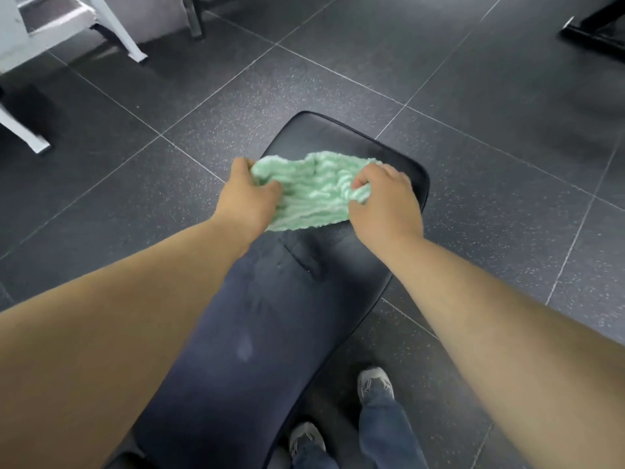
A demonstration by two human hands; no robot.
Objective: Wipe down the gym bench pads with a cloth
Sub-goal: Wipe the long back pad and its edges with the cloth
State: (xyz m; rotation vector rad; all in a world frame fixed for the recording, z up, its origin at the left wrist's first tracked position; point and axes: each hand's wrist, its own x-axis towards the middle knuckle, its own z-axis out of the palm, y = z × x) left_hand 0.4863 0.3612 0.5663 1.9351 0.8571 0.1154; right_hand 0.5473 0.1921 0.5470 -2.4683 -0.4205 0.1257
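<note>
While the dark speckled tile floor [473, 96] is spreading out on every side, the long black vinyl pad [257, 333] is running up the middle from near to far. A white metal frame [111, 32] is standing at the far left. The left hand [245, 198] is pinching the left edge of the fluffy mint-green and white striped cloth [314, 194], and the right hand [385, 201] is bunching its right edge in curled fingers. The cloth is lying crumpled on the pad's far section, between the hands. Two grey trainers [375, 384] are standing on the floor, near right of the pad.
</note>
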